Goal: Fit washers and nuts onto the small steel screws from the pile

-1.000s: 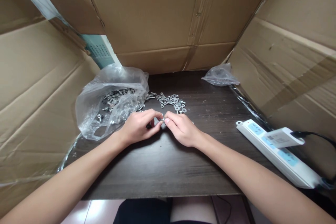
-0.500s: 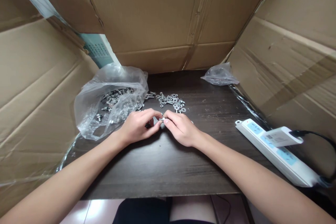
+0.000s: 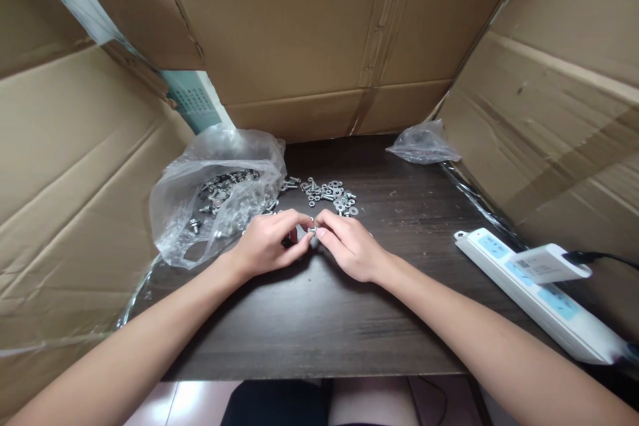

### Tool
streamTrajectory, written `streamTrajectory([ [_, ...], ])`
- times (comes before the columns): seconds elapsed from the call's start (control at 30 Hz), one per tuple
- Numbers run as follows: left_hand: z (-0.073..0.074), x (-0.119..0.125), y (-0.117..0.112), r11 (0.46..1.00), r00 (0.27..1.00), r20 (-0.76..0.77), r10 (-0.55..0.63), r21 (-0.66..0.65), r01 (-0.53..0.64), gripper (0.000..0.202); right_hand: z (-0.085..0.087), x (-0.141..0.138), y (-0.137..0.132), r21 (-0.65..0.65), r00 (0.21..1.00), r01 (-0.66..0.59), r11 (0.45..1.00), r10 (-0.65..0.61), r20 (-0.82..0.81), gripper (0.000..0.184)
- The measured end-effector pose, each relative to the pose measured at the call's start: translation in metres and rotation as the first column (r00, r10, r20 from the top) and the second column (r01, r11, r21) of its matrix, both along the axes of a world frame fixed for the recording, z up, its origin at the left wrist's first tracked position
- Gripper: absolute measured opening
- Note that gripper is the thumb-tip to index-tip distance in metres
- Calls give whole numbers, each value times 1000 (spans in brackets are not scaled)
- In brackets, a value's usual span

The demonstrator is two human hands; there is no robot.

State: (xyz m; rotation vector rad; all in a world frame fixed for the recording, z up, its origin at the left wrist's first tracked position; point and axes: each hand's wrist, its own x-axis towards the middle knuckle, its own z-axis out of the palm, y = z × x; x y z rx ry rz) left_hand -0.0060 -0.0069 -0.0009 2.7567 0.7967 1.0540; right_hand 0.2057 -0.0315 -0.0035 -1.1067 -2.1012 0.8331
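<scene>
Over the middle of the dark table, my left hand (image 3: 273, 239) and my right hand (image 3: 351, 245) meet fingertip to fingertip. Both are closed in a pinch on a small silver bolt (image 3: 313, 230), mostly covered by the fingers. Whether a nut or washer sits on it is too small to tell. Just beyond the hands lies a loose pile of bolts, nuts and washers (image 3: 329, 194). Left of my left hand, a clear plastic bag (image 3: 174, 176) lies open with many metal fasteners (image 3: 224, 188) inside.
A second, crumpled plastic bag (image 3: 424, 143) lies at the back right. On the right is a white power strip (image 3: 536, 296) with a white adapter (image 3: 552, 264) and black cable. Cardboard walls (image 3: 304, 26) enclose the dark table (image 3: 309, 326) at the back and sides.
The whole view has shifted slightly to the right. Both hands keep their pinch on the bolt, with the fingertips moved only a little.
</scene>
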Motion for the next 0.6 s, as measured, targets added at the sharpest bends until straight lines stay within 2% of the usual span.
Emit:
streamTrajectory([
  [0.13,0,0,0,1000,1000,0,8,3,-8,11,1,0,-1,2,1000,5,1000,-5,8,14],
  [0.43,0,0,0,1000,1000,-3,-12,-11,11,10,0,0,1,3,1000,-17,1000,17,26,25],
  [0.6,0,0,0,1000,999,27,17,-15,-17,10,1,0,-1,12,1000,18,1000,-18,0,11],
])
